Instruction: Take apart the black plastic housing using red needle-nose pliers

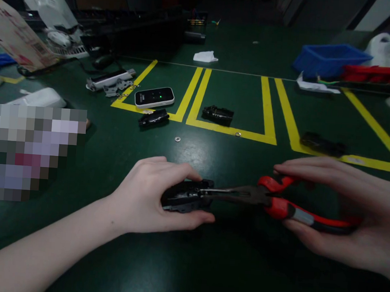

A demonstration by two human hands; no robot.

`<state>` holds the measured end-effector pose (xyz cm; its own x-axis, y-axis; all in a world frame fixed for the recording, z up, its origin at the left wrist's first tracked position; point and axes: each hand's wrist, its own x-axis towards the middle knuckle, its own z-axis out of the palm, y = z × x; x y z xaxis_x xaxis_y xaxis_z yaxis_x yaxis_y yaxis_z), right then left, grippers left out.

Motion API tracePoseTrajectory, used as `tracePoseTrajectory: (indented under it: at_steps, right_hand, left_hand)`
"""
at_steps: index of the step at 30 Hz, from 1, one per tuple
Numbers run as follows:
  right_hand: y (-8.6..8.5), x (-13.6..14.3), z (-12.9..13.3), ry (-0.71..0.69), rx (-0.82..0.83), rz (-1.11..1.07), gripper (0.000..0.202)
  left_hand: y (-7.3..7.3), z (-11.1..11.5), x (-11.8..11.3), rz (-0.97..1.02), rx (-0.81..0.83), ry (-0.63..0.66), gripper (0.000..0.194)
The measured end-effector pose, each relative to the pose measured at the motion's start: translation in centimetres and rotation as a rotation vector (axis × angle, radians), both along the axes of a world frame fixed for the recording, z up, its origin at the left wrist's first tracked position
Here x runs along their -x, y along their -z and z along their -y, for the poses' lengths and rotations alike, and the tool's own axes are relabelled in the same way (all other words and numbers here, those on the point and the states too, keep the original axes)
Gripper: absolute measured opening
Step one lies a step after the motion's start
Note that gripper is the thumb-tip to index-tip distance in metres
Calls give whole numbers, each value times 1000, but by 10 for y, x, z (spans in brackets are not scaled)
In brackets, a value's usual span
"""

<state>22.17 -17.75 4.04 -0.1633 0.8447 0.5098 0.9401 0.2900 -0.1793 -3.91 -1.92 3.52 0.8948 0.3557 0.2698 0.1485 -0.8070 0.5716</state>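
The room (258,8) behind is dark. A green table (113,265) spreads across the view, marked with yellow tape (269,111); a blue bin (331,60) stands at its far right. The right hand (377,212) holds red pliers (256,195), tips at the right end of a black part (184,196), gripped by the left hand (145,191) mid-table. A ring (177,139) lies beyond.
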Motion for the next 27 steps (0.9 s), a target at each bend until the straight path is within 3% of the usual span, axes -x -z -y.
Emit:
tracePoseTrajectory:
  at_steps: [27]
  right_hand:
    - [-2, 1, -1, 69, 8, 67, 40]
  left_hand:
    - [1, -3, 1, 1, -86, -19, 34]
